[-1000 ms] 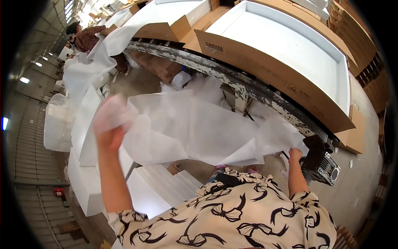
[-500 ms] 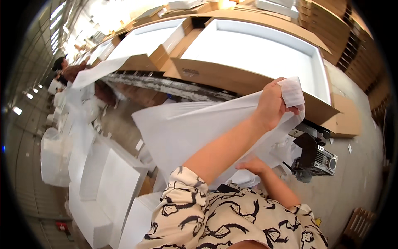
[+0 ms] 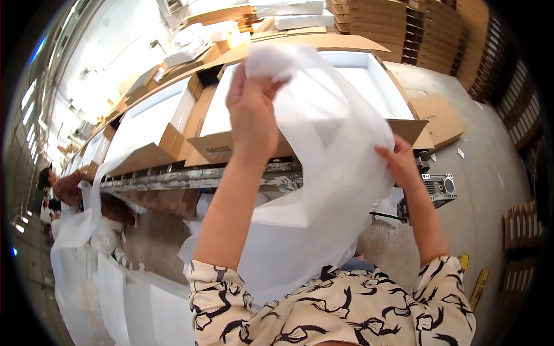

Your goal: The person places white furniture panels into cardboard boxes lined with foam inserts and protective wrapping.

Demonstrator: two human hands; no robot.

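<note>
A long sheet of white packing foam (image 3: 340,155) hangs in front of me, its top bent over in a loop and its lower part falling toward my body. My left hand (image 3: 254,112) is raised and closed on the folded end of the sheet. Lower on the right, my right hand (image 3: 399,161) pinches the sheet's other edge between thumb and fingers. Behind the sheet stands an open cardboard box (image 3: 216,149) with a white foam lining (image 3: 384,86), partly hidden by the sheet and my left hand.
The boxes sit on a worn conveyor (image 3: 202,176), with another open box (image 3: 153,124) to the left. A motor (image 3: 441,187) juts out at its right end. White foam pieces (image 3: 138,305) lie at lower left. A co-worker (image 3: 68,187) stands at far left. Stacked cardboard (image 3: 375,26) fills the back.
My left hand has moved left and up with the sheet's end. My right hand has risen from near my body to the sheet's right edge. The view has shifted to the right.
</note>
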